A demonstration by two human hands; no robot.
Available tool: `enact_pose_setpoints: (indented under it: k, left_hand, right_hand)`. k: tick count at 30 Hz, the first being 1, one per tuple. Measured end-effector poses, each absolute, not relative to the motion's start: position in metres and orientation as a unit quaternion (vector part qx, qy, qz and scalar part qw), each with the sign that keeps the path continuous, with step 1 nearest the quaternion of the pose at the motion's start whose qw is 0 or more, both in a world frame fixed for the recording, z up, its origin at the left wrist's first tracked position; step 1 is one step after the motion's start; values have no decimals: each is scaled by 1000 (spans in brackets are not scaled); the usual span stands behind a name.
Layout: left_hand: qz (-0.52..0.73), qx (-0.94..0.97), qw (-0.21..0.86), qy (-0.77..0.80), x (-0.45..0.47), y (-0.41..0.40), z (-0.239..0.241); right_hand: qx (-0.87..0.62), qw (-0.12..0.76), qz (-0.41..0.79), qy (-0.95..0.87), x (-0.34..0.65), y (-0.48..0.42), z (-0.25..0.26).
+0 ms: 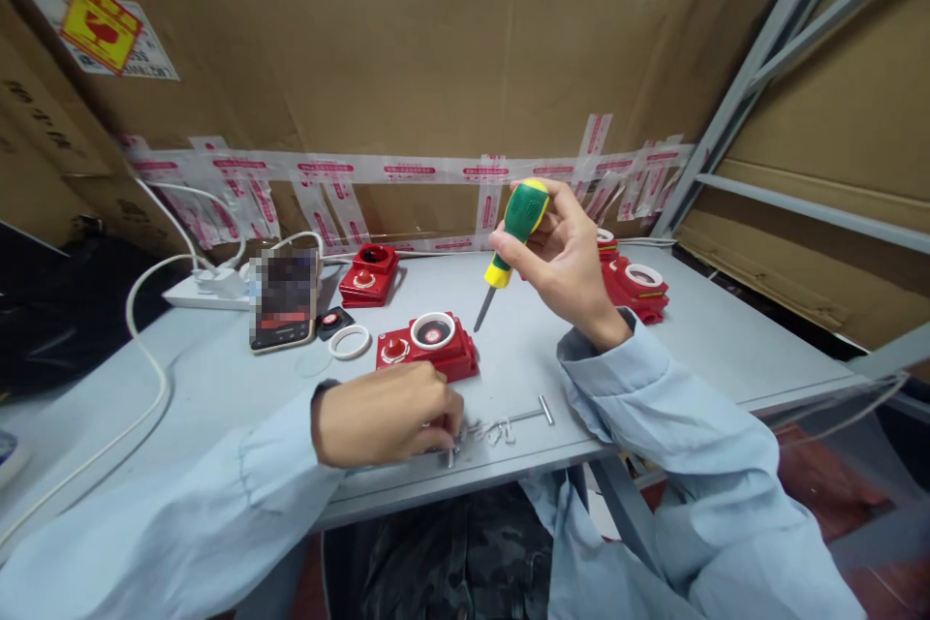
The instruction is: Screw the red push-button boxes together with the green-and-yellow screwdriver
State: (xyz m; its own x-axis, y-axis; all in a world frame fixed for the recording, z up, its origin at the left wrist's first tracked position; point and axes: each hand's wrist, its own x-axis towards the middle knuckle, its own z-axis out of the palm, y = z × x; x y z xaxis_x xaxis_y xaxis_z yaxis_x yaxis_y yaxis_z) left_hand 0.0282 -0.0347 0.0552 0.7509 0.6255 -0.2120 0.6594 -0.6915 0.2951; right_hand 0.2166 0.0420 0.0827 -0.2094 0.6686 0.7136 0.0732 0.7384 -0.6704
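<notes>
My right hand (567, 262) is raised above the table, its fingers wrapped round a green and yellow screwdriver (517, 223) whose shaft slants down to the left. Just in front of my left hand (396, 412) lies a red box (459, 358) with a knob and a white ring (433, 330) around a dark round window. The left fingers are curled down at small metal parts near the table's front edge; what they pinch, if anything, is hidden. Close by are a small pile of pale bits (500, 431) and a metal T-shaped rod (544, 411).
Behind stand another red box (367, 279), a loose white ring (350, 342), a black square piece (334, 322) and a propped phone (285, 298). A power strip (207, 291) with white cables sits left. More red boxes (634, 291) are at right. Cardboard (407, 48) walls the back.
</notes>
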Motion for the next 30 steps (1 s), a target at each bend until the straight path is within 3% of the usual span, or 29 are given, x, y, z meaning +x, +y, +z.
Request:
enact_pose_setpoints:
  k: [9, 14, 19, 25, 30]
  left_hand:
    - [-77, 908, 151, 384, 28, -35, 46]
    - [20, 926, 145, 348, 22, -28, 56]
    - [124, 908, 7, 400, 8, 2, 57]
    - [1, 882, 132, 453, -3, 25, 38]
    - [5, 881, 141, 453, -2, 25, 38]
  right_hand:
    - [-236, 563, 280, -741, 215, 40, 78]
    - [-252, 557, 267, -745, 213, 40, 75]
    - [-255, 556, 249, -751, 208, 47, 65]
    - [-267, 532, 235, -768, 202, 60, 48]
    - [-271, 520, 238, -774, 200, 67, 42]
